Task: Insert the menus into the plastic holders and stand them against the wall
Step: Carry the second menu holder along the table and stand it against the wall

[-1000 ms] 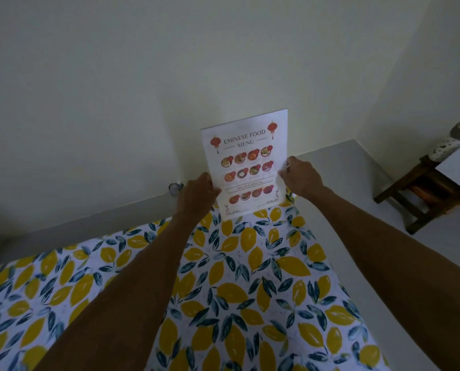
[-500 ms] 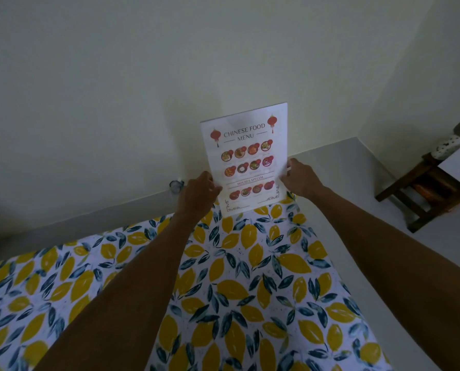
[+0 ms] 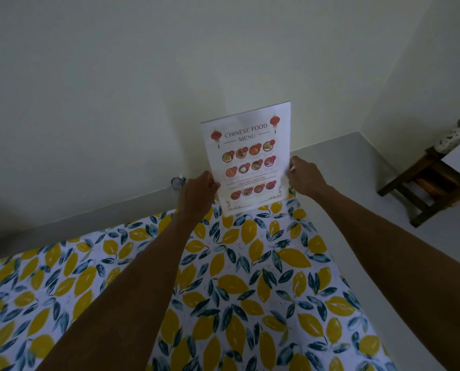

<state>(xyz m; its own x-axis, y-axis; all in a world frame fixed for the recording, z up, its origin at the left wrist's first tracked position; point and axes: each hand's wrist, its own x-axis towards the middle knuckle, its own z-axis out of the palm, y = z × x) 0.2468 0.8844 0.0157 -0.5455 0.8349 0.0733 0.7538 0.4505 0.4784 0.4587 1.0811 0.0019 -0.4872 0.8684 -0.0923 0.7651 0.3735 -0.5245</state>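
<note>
A white "Chinese Food Menu" sheet (image 3: 247, 156) with red lanterns and rows of dish pictures stands upright at the table's far edge, close to the pale wall (image 3: 170, 76). My left hand (image 3: 198, 191) grips its lower left edge. My right hand (image 3: 303, 178) pinches its lower right edge. Whether a clear plastic holder surrounds the sheet cannot be told. The sheet's bottom edge meets the lemon-print tablecloth (image 3: 250, 277).
A small round clear object (image 3: 177, 182) sits by the wall, left of my left hand. A dark wooden stool (image 3: 421, 188) stands on the grey floor at the right, with a pale spotted item above it.
The menu has shifted slightly upward and back toward the wall, with both hands still gripping its lower edges.
</note>
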